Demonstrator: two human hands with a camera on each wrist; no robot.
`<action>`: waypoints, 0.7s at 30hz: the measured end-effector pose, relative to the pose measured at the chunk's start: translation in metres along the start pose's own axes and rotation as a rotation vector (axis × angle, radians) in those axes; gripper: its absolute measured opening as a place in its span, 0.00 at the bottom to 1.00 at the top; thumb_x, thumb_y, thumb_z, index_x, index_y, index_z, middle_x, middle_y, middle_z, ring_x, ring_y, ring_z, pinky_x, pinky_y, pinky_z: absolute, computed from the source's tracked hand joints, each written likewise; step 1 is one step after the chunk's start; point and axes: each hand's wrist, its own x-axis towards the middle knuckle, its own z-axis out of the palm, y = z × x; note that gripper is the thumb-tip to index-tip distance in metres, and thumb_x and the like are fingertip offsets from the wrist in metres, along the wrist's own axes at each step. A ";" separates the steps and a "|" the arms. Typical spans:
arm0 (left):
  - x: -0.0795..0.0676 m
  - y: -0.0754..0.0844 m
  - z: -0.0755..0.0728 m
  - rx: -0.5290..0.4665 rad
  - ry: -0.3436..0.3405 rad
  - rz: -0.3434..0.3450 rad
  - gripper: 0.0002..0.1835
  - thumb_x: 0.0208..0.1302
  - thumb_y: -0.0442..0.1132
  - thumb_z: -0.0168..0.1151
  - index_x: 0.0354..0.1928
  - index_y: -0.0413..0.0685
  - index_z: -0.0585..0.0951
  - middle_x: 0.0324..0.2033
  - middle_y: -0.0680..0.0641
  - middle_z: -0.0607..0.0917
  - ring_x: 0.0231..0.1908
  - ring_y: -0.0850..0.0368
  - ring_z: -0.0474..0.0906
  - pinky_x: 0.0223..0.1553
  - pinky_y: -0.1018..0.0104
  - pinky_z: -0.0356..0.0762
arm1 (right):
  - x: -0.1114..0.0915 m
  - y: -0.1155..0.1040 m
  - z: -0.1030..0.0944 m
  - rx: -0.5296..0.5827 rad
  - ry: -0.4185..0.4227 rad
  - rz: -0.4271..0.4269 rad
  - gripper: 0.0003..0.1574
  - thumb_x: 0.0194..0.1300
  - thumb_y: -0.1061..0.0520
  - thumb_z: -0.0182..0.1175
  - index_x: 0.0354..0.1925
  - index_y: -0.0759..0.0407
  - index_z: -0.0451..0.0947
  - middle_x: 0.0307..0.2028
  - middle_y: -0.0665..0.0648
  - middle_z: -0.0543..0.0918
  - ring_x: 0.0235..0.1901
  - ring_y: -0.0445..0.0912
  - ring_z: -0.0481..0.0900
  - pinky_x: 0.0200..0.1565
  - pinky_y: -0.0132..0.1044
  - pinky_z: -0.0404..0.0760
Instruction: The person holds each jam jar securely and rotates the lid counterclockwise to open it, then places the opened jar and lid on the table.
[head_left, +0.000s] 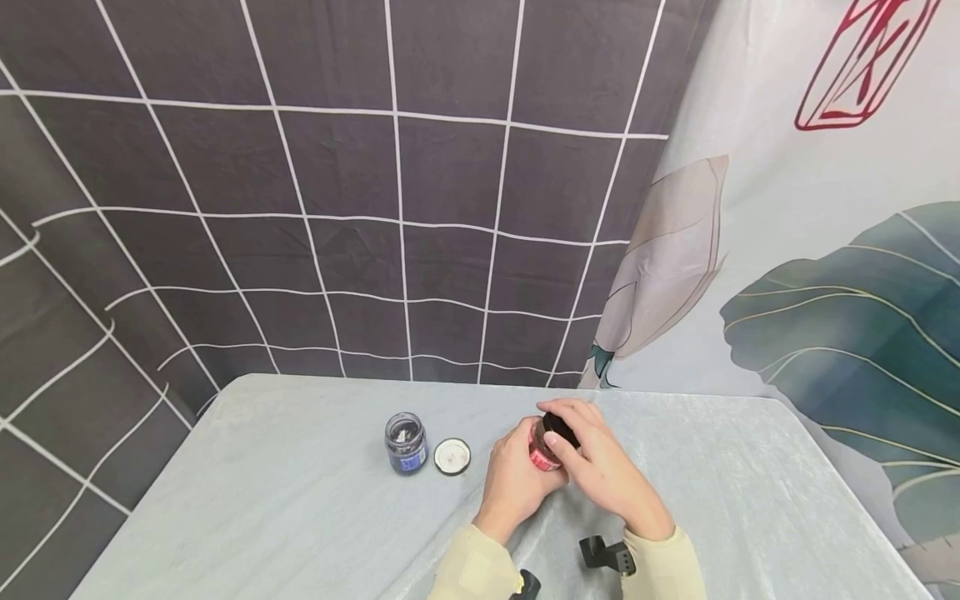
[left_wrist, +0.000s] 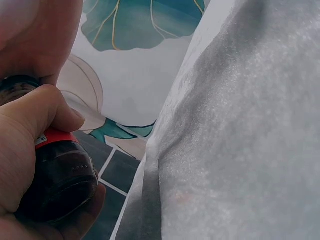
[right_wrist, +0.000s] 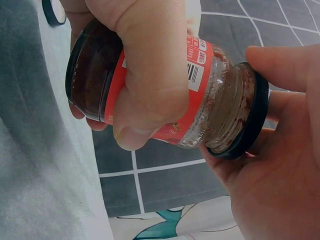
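My left hand (head_left: 513,479) is wrapped around the body of a glass jar (head_left: 542,457) with a red label. Dark contents fill its lower part, as the left wrist view shows at the jar's base (left_wrist: 62,175). The fingers and thumb of my right hand (head_left: 603,467) grip the black lid (right_wrist: 257,112) by its edge. In the right wrist view the lid sits over the jar's mouth, with glass threads showing beside it. The jar is tilted, its lid end toward my right hand.
Left of my hands, an uncovered glass jar (head_left: 406,450) with a blue label stands on the pale cloth-covered table (head_left: 285,483). Beside it a round lid (head_left: 452,457) lies with its white inside up. A dark gridded curtain (head_left: 450,183) hangs behind the table.
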 end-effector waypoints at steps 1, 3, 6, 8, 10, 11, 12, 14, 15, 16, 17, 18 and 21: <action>0.000 0.000 0.000 0.000 0.000 0.000 0.28 0.42 0.44 0.78 0.50 0.53 0.81 0.38 0.55 0.86 0.38 0.59 0.83 0.41 0.64 0.81 | 0.000 0.000 0.000 0.003 -0.001 0.001 0.21 0.70 0.61 0.60 0.61 0.60 0.78 0.56 0.53 0.79 0.58 0.50 0.72 0.58 0.45 0.71; 0.000 0.000 0.000 -0.002 -0.001 -0.002 0.28 0.43 0.44 0.78 0.50 0.53 0.81 0.39 0.54 0.86 0.39 0.59 0.83 0.41 0.64 0.81 | 0.000 0.000 -0.001 0.007 0.002 -0.002 0.21 0.70 0.61 0.60 0.61 0.59 0.78 0.56 0.53 0.79 0.58 0.50 0.73 0.58 0.46 0.71; -0.001 0.000 0.000 -0.006 -0.005 -0.006 0.28 0.42 0.44 0.78 0.50 0.53 0.81 0.39 0.54 0.86 0.38 0.59 0.83 0.41 0.64 0.81 | 0.000 -0.001 -0.001 0.011 -0.001 0.004 0.21 0.70 0.61 0.60 0.61 0.59 0.77 0.56 0.53 0.79 0.59 0.50 0.72 0.58 0.46 0.71; -0.001 0.000 0.000 -0.008 -0.010 -0.011 0.28 0.42 0.43 0.78 0.50 0.53 0.81 0.39 0.54 0.86 0.38 0.59 0.83 0.41 0.64 0.81 | 0.000 -0.001 -0.001 0.015 0.001 0.008 0.21 0.70 0.61 0.60 0.61 0.59 0.78 0.57 0.53 0.79 0.58 0.50 0.72 0.58 0.45 0.71; -0.001 0.000 0.000 -0.009 -0.014 -0.017 0.28 0.42 0.43 0.78 0.50 0.53 0.81 0.39 0.55 0.86 0.38 0.60 0.83 0.41 0.64 0.80 | -0.001 -0.001 -0.001 0.015 0.007 0.010 0.21 0.70 0.61 0.60 0.61 0.58 0.78 0.57 0.53 0.79 0.58 0.49 0.72 0.58 0.44 0.71; -0.001 0.000 0.000 -0.010 -0.017 -0.020 0.28 0.42 0.42 0.78 0.50 0.53 0.81 0.39 0.55 0.86 0.38 0.60 0.83 0.41 0.64 0.80 | -0.001 0.000 -0.001 0.017 0.010 0.011 0.21 0.70 0.61 0.60 0.61 0.58 0.78 0.57 0.53 0.79 0.58 0.49 0.73 0.58 0.44 0.71; -0.001 0.000 0.000 -0.011 -0.019 -0.022 0.28 0.41 0.42 0.78 0.50 0.53 0.81 0.39 0.55 0.86 0.38 0.60 0.83 0.41 0.64 0.80 | -0.001 0.000 -0.001 0.017 0.012 0.011 0.21 0.70 0.62 0.60 0.61 0.59 0.78 0.57 0.53 0.79 0.57 0.49 0.73 0.58 0.43 0.71; -0.001 0.000 0.000 -0.012 -0.021 -0.026 0.28 0.41 0.42 0.77 0.50 0.53 0.81 0.39 0.55 0.86 0.38 0.60 0.82 0.40 0.65 0.80 | -0.001 0.001 -0.001 0.015 0.014 0.012 0.21 0.70 0.62 0.60 0.61 0.58 0.78 0.57 0.53 0.79 0.57 0.49 0.73 0.57 0.44 0.71; -0.001 0.000 0.000 -0.013 -0.022 -0.027 0.28 0.41 0.42 0.77 0.50 0.53 0.81 0.38 0.55 0.86 0.37 0.61 0.82 0.40 0.65 0.80 | -0.001 0.001 -0.001 0.015 0.013 0.014 0.21 0.70 0.62 0.60 0.61 0.58 0.78 0.57 0.53 0.79 0.57 0.49 0.73 0.57 0.44 0.72; -0.001 -0.001 0.000 -0.014 -0.022 -0.027 0.28 0.41 0.41 0.77 0.49 0.53 0.81 0.38 0.55 0.86 0.37 0.61 0.82 0.40 0.65 0.80 | -0.001 0.001 -0.001 0.014 0.010 0.017 0.22 0.70 0.61 0.60 0.61 0.58 0.78 0.57 0.53 0.79 0.58 0.49 0.72 0.57 0.45 0.72; -0.001 0.000 0.000 -0.016 -0.022 -0.027 0.28 0.41 0.41 0.77 0.49 0.53 0.81 0.38 0.55 0.86 0.37 0.61 0.82 0.40 0.65 0.80 | -0.001 0.001 -0.002 0.013 0.007 0.021 0.22 0.70 0.61 0.60 0.61 0.58 0.78 0.58 0.53 0.79 0.58 0.49 0.72 0.57 0.45 0.72; -0.001 0.000 0.000 -0.017 -0.021 -0.028 0.28 0.41 0.41 0.77 0.49 0.53 0.81 0.38 0.55 0.86 0.37 0.61 0.82 0.40 0.65 0.80 | -0.001 0.001 -0.002 0.013 0.004 0.024 0.22 0.70 0.61 0.60 0.61 0.58 0.77 0.58 0.53 0.79 0.58 0.49 0.72 0.58 0.44 0.72; -0.001 0.000 0.000 -0.016 -0.021 -0.034 0.28 0.41 0.41 0.77 0.50 0.53 0.81 0.39 0.55 0.86 0.38 0.61 0.82 0.41 0.64 0.80 | -0.002 0.001 -0.002 0.017 -0.003 0.039 0.22 0.71 0.60 0.60 0.61 0.59 0.77 0.58 0.53 0.78 0.59 0.48 0.71 0.59 0.41 0.70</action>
